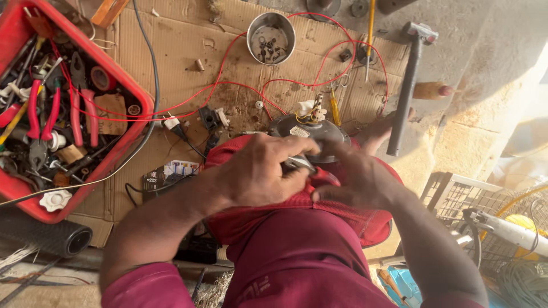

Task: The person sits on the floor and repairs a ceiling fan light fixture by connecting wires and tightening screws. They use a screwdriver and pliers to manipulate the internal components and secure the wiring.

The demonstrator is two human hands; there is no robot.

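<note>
This is a makeshift repair workshop set up on the floor. Flattened cardboard [171, 51] serves as the work surface, strewn with red wire [228, 85]. A red tray [85, 63] holds pliers [43, 111], tape and other hand tools. A metal tin [271, 37] contains screws, a hammer [408, 85] lies on the concrete, and a fan grille [514, 211] sits nearby.

Red tool tray [123, 80]; red-handled pliers [41, 114]; thin red wire [228, 85] on brown cardboard [171, 51]; silver metal bowl [271, 37]; dark grey motor housing [311, 132]; black-handled hammer [406, 91]; maroon clothing [297, 256].
</note>
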